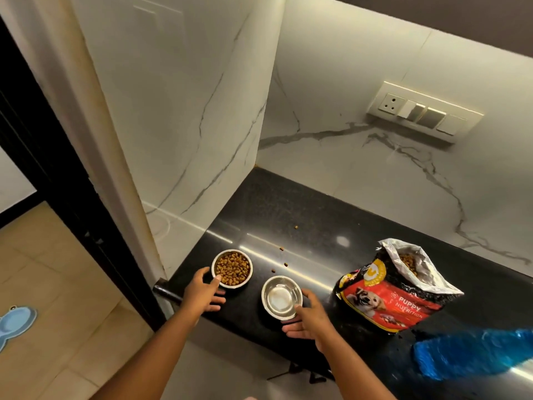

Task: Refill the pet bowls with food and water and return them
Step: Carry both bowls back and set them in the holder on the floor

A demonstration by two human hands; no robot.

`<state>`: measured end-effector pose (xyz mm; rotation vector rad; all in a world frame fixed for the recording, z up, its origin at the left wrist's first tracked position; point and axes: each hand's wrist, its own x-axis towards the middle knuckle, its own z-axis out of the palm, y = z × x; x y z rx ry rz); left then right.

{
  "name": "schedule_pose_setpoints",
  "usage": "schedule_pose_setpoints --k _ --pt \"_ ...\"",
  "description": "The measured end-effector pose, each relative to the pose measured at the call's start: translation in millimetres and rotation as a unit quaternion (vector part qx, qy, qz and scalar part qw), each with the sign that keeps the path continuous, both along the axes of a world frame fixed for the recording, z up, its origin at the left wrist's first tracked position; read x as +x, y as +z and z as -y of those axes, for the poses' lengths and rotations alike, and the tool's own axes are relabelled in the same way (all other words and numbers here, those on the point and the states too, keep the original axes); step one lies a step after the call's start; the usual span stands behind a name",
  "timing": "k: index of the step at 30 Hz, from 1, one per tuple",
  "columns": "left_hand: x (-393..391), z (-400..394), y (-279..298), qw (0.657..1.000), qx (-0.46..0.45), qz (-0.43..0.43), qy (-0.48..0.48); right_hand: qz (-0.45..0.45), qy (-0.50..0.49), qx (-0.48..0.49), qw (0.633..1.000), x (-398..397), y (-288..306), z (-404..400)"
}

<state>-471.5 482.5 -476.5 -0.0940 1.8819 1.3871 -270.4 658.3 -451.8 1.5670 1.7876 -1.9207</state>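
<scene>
- While both bare forearms reach in from the bottom of the view, the left hand (202, 293) sits at the near-left rim of the round steel bowl heaped with brown kibble (232, 268), thumb tip on the rim and fingers curled along the outer wall below it, so it grips that bowl's edge
- The right hand (308, 319) does the same with the round steel bowl that shows only a pale shiny bottom (281, 296) (whether water is in it cannot be told): thumb over the near-right rim, fingers spread under the near side, gripping the bowl
- Both bowls stand on the glossy black stone countertop (288, 215), close to its front edge; the kibble bowl is left and slightly farther back, the other just to its right, with a gap between them
- A few loose brown kibble pieces (285, 264) lie scattered on the counter behind the bowls
- To the right, well apart from the hands, a red and black puppy food bag with a silver lining (395, 295) leans open, kibble visible in its mouth
- A crumpled blue plastic sheet (473, 353) lies at the counter's near right corner
- Behind the counter rises a white marble-look wall with grey veins (360, 157), carrying a cream switch and socket panel (424, 111)
- Down on the beige tiled floor (57, 284) at the far left edge, part of a pale blue mat (14, 321) shows
</scene>
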Motion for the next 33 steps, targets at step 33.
schedule_pose_setpoints --k 33 --pt "106.4 260.2 13.7 0.884 0.088 0.022 0.458 -0.079 0.415 -0.07 0.904 -136.2 7.7 138.2"
